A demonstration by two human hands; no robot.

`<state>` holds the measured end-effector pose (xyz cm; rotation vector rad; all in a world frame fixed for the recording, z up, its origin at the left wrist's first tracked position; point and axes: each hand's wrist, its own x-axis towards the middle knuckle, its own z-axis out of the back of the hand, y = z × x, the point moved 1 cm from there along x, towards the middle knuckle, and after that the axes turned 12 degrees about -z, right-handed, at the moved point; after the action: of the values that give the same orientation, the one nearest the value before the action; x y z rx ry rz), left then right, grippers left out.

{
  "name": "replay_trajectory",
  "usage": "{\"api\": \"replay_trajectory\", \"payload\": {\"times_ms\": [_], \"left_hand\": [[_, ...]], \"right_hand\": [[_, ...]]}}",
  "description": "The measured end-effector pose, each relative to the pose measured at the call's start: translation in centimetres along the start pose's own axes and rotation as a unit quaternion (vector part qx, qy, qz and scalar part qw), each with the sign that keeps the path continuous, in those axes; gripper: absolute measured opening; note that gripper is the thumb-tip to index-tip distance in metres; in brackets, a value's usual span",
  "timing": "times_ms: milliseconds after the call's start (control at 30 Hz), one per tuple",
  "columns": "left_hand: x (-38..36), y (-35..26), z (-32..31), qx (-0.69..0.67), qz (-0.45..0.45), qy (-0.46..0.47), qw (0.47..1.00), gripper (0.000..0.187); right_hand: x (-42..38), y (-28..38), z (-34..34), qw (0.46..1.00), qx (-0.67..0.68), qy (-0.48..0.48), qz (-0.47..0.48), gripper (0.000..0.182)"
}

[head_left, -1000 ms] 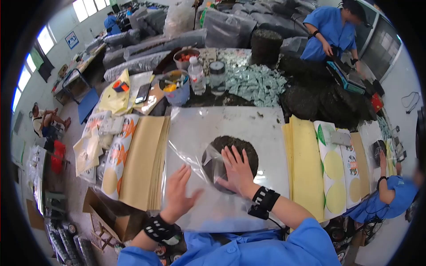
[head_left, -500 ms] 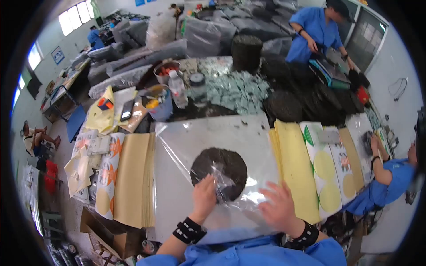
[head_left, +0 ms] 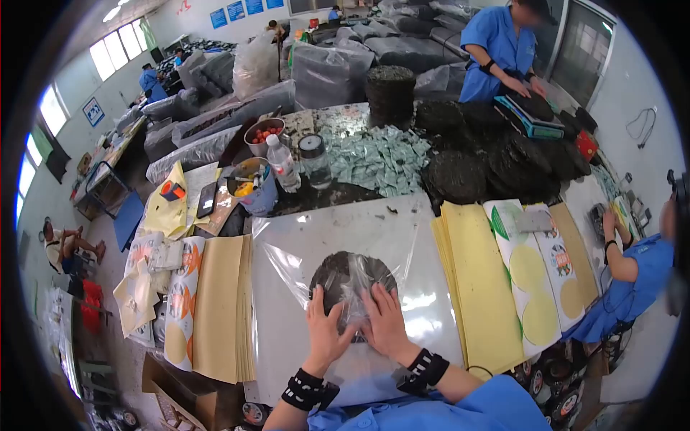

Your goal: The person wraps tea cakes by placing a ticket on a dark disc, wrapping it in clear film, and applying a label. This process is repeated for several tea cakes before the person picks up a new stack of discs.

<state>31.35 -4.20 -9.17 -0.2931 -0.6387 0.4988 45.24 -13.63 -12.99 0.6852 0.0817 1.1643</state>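
A dark, round, flat cake that looks like dried seaweed lies under clear plastic film on the pale work board. My left hand rests on the film at the cake's near left edge, fingers stretched forward and thumb turned inward. Opposite it, my right hand lies on the near right part with its fingers spread. Creased film bunches between the two hands, whose thumbs come close together. Part of the cake's near edge is hidden by my hands.
Stacked brown paper stands left, yellow sheets right. Behind are a water bottle, a lidded jar, a bucket, green-white sachets and dark round cakes. Co-workers stand at right.
My right hand has moved left from beside the cake onto the film over it. My left hand has shifted slightly and its fingers now stretch forward. The film is drawn tighter.
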Motion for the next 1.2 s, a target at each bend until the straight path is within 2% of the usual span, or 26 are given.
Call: {"api": "replay_trajectory", "payload": {"times_ms": [33, 100, 133, 167, 233, 300, 367, 433, 500, 533, 567, 600, 633, 700, 733, 767, 800, 833, 900, 933, 967, 1000, 1033, 1067, 1100, 1200], "left_hand": [[-0.1, -0.3, -0.1, -0.080, 0.048, -0.008, 0.996, 0.061], [-0.6, 0.5, -1.8, -0.103, 0.076, -0.041, 0.991, 0.077], [-0.6, 1.4, -2.6, -0.095, 0.125, 0.046, 0.987, 0.074], [-0.4, 2.2, -3.0, -0.084, 0.171, 0.130, 0.973, 0.072], [0.5, 2.4, -2.0, -0.067, 0.161, 0.139, 0.975, 0.065], [2.0, 1.6, -0.2, 0.067, -0.100, -0.027, 0.992, 0.058], [2.4, 1.1, -1.1, 0.063, -0.058, -0.060, 0.995, 0.055], [1.7, 2.6, -2.9, -0.013, 0.051, 0.002, 0.999, 0.056], [2.0, 3.3, -2.8, -0.033, 0.009, 0.087, 0.996, 0.060], [2.3, 3.4, -1.9, -0.032, -0.005, 0.120, 0.992, 0.060], [2.6, 3.9, -1.7, -0.027, -0.077, 0.081, 0.993, 0.068], [3.2, 4.2, -1.7, -0.062, -0.096, 0.020, 0.993, 0.079], [3.7, 4.2, -1.9, -0.100, -0.053, 0.030, 0.993, 0.101], [3.8, 4.3, -3.1, -0.136, 0.072, 0.047, 0.987, 0.110], [4.2, 4.3, -3.3, -0.110, 0.097, 0.114, 0.983, 0.101], [3.1, 5.0, -4.9, -0.108, 0.006, -0.002, 0.994, 0.086], [3.1, 5.0, -5.1, -0.092, 0.004, 0.019, 0.996, 0.072], [3.5, 4.6, -4.1, -0.098, 0.015, 0.057, 0.993, 0.068], [3.8, 4.9, -4.0, -0.075, 0.001, -0.015, 0.997, 0.061], [4.2, 5.3, -5.2, -0.076, -0.039, -0.094, 0.992, 0.059], [4.4, 5.9, -5.9, -0.072, -0.083, -0.171, 0.979, 0.058], [4.2, 6.3, -6.3, -0.064, -0.069, -0.178, 0.980, 0.058], [4.3, 6.2, -6.5, -0.131, -0.068, -0.057, 0.987, 0.063], [4.3, 6.1, -6.4, -0.195, -0.069, 0.063, 0.976, 0.069], [4.3, 6.0, -5.9, -0.189, -0.063, 0.056, 0.978, 0.069], [4.1, 5.5, -5.6, -0.187, -0.007, 0.003, 0.982, 0.100]], "right_hand": [[-0.1, -0.7, -1.0, 1.000, -0.001, 0.001, 0.005, 0.073], [-0.2, -1.2, -1.8, 0.969, 0.229, 0.034, -0.089, 0.067], [0.2, -1.0, -1.2, 0.996, 0.056, 0.059, -0.039, 0.058], [1.0, 0.1, 0.7, 0.996, 0.057, 0.055, -0.039, 0.058], [2.2, 1.6, 3.5, 0.997, 0.033, -0.064, 0.030, 0.049], [2.7, 0.5, 1.8, 0.994, 0.077, -0.084, -0.005, 0.040], [3.2, -1.1, -0.6, 0.973, 0.157, -0.070, -0.152, 0.031], [4.3, -1.9, -1.6, 0.991, 0.093, -0.088, -0.045, 0.025], [5.7, -1.2, 0.6, 0.998, 0.025, -0.058, 0.030, 0.025], [7.1, -0.7, 2.3, 0.994, 0.025, -0.074, 0.080, 0.039], [7.9, -1.3, 1.2, 0.997, 0.038, -0.061, 0.032, 0.058], [8.2, -2.7, -0.4, 0.983, 0.144, 0.067, -0.088, 0.076], [7.9, -3.5, -2.2, 0.988, 0.144, 0.012, -0.050, 0.081], [7.0, -3.6, -3.4, 0.965, 0.214, -0.021, -0.151, 0.060], [6.8, -4.1, -3.2, 0.980, 0.159, -0.005, -0.119, 0.042], [6.9, -4.4, -2.9, 0.984, 0.140, 0.016, -0.109, 0.030], [7.6, -4.3, -1.9, 0.999, 0.041, 0.005, 0.005, 0.025], [8.6, -3.4, -0.8, 0.998, 0.005, -0.001, 0.059, 0.029], [9.1, -2.4, -2.6, 0.933, 0.352, 0.054, -0.048, 0.053], [8.6, -4.9, -3.0, 0.931, 0.354, 0.075, -0.039, 0.053], [8.2, -9.2, -3.5, 0.970, 0.212, 0.106, 0.059, 0.062], [8.1, -11.2, -3.9, 0.977, 0.064, 0.129, 0.157, 0.071], [8.1, -10.7, -3.9, 0.974, 0.065, 0.140, 0.166, 0.071], [8.2, -9.9, -3.4, 0.993, 0.083, 0.077, 0.043, 0.069], [8.6, -9.1, -3.3, 0.991, 0.102, 0.010, -0.081, 0.068], [9.8, -8.2, -4.1, 0.986, 0.137, 0.091, -0.001, 0.073]]}}
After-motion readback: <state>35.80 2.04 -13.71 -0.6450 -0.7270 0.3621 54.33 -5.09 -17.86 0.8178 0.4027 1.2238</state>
